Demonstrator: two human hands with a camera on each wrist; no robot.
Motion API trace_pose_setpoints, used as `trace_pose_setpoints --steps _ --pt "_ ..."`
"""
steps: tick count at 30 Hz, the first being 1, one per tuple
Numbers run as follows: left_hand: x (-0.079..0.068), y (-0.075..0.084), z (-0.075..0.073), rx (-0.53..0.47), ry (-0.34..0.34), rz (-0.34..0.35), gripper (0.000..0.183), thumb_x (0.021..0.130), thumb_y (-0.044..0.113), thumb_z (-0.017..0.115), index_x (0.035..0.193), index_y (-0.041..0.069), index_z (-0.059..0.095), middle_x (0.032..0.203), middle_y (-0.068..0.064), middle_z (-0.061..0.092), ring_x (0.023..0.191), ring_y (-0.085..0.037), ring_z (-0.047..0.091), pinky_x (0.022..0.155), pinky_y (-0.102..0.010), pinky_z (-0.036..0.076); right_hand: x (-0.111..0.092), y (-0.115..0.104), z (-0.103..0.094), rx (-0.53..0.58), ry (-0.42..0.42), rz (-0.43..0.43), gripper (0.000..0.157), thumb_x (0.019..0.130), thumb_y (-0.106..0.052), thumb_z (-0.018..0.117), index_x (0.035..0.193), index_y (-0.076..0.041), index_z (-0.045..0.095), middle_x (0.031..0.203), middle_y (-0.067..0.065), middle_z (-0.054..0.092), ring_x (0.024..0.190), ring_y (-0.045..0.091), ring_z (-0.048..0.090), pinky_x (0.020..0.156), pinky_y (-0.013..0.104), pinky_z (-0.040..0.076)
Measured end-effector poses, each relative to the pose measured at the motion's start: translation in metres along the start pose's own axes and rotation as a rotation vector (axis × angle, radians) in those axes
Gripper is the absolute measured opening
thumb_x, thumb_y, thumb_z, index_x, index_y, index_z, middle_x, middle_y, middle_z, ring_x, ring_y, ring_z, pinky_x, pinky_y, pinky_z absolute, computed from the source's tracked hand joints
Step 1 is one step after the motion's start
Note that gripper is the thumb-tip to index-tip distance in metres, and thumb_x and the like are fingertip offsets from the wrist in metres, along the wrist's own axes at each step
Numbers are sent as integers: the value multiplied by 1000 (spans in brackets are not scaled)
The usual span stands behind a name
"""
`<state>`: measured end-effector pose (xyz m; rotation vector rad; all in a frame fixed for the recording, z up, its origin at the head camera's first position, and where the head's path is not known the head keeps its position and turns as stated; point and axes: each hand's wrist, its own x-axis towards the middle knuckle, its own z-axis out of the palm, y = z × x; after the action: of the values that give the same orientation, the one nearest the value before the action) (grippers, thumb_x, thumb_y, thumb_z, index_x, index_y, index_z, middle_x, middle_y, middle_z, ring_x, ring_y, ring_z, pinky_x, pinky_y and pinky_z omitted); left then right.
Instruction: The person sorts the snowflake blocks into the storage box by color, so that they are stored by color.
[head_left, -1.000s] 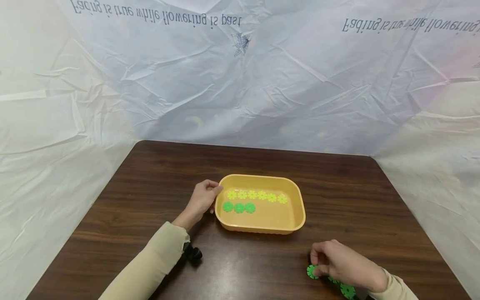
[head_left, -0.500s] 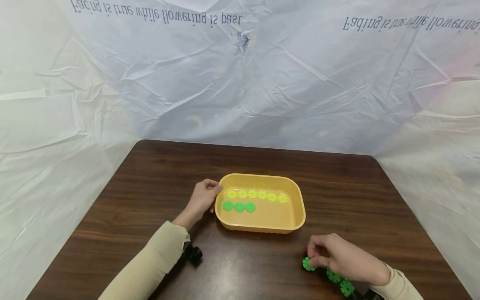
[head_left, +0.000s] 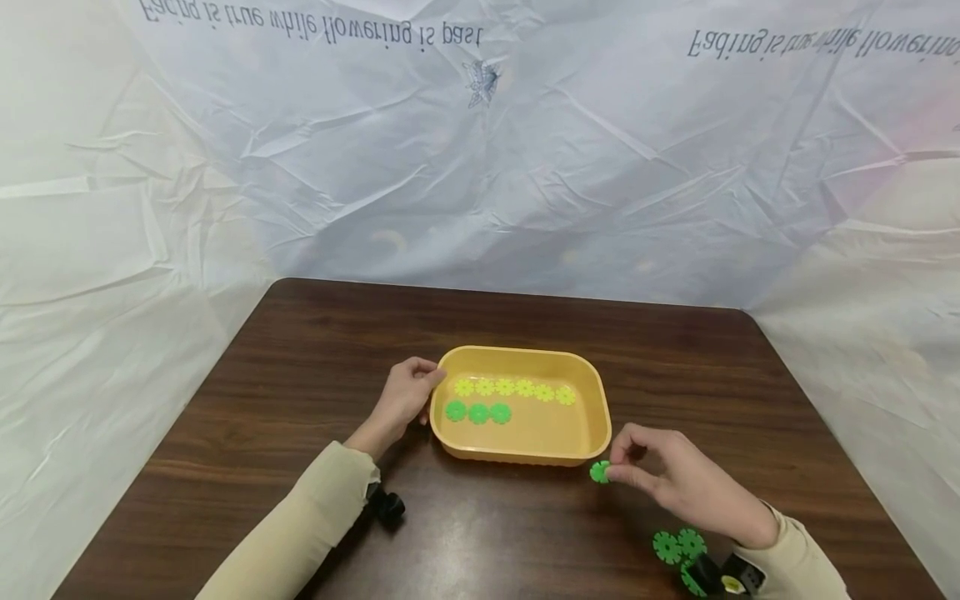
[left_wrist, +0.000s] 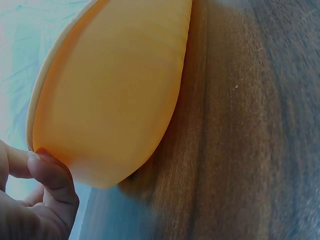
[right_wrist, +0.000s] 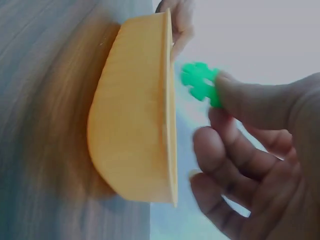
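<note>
My left hand (head_left: 405, 396) pinches the left rim of a yellow plastic tray (head_left: 555, 443); the left wrist view shows thumb and finger at that rim (left_wrist: 33, 117). Inside the tray lie a row of several yellow flower-shaped discs (head_left: 524, 388) and, in front of them, three green ones (head_left: 478, 414). Just off the tray's front right corner, my right hand (head_left: 686, 479) holds a green notched disc (head_left: 599, 472) between thumb and finger. That disc (right_wrist: 199, 81) appears clear of the tray's rim in the right wrist view.
A small group of green discs (head_left: 667, 547) lies on the dark wooden table (head_left: 510, 533) near the right wrist, partly hidden by the black wrist camera (head_left: 705, 573). White printed sheeting (head_left: 480, 192) hangs behind the table.
My right hand has lifted the green disc from beside the others and moved up and left to the tray's corner. The left hand and tray stay in place.
</note>
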<state>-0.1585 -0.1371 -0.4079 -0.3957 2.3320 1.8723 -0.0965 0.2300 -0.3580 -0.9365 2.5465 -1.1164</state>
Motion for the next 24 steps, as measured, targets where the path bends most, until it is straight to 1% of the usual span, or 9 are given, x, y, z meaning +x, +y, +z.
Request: trace_pose_setpoints --steps 6,10,13,15,20,24 --pt "1 0 0 10 3 -3 29 98 22 59 119 2 57 94 -17 65 37 -13 41 36 -26 40 14 -2 4 -39 164 -29 10 91 -26 69 91 -27 60 84 -11 63 77 7 58 66 26 51" --pt "0 0 0 6 0 -7 28 98 21 59 119 2 57 95 -18 65 37 -13 41 37 -26 40 28 3 7 -65 242 -34 12 90 -23 71 91 -26 60 81 -12 62 68 8 56 58 25 48" --pt "-1 1 0 6 -2 -9 28 98 21 59 119 2 57 96 -18 65 38 -13 41 37 -26 40 41 5 10 -97 284 -33 14 89 -18 72 92 -23 60 79 -12 61 64 9 54 54 24 46" --pt "-1 1 0 7 -3 -11 28 98 21 59 119 2 57 95 -18 65 38 -13 41 37 -26 40 49 4 12 -126 297 -20 14 89 -16 72 91 -22 60 79 -12 60 63 9 53 53 24 45" --pt "-2 3 0 10 5 -15 28 99 21 58 118 2 57 93 -18 65 38 -13 41 37 -26 40 70 0 17 -205 286 32 12 88 -15 74 87 -18 62 75 -9 60 62 13 51 55 27 44" --pt "-2 3 0 13 3 -18 28 99 21 58 118 2 57 93 -17 65 38 -13 41 37 -26 40 83 -4 24 -249 263 33 13 85 -13 76 84 -17 64 74 -9 61 62 9 52 57 26 46"
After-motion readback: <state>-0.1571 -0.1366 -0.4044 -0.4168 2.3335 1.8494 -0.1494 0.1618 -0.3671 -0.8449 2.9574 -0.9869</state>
